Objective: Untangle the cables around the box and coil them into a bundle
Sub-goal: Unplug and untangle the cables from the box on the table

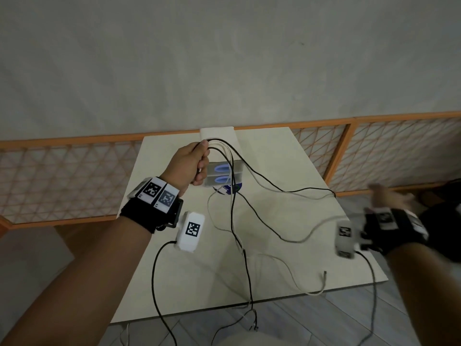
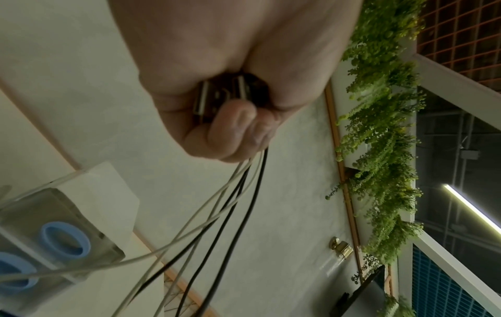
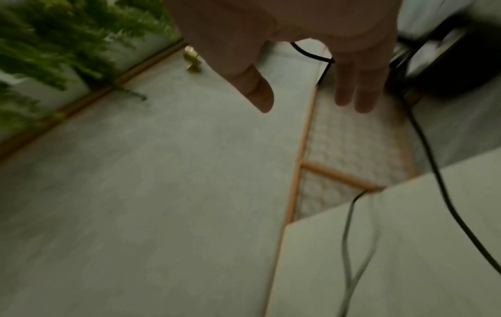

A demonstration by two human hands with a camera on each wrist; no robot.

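Note:
My left hand [image 1: 193, 161] is raised over the table and grips a bunch of black and white cables [image 1: 232, 196] at their plug ends; the wrist view shows the connectors [image 2: 216, 96] inside my fist [image 2: 216, 120]. The cables [image 2: 216, 214] hang down in loops across the tabletop and over its near edge. A clear box with two blue rings [image 1: 222, 174] stands on the table just beside my left hand; the box [image 2: 54, 236] is also seen from the left wrist. My right hand [image 1: 389, 196], blurred, hovers past the table's right edge with fingers [image 3: 352, 85] spread, holding nothing.
The cream table [image 1: 287, 158] stands against a grey wall, with an orange lattice fence [image 1: 62, 176] behind and beside it. A white block [image 1: 217, 134] sits at the table's far edge. A dark object [image 1: 444, 221] lies on the floor at right. Cable ends [image 1: 254, 325] dangle near the floor.

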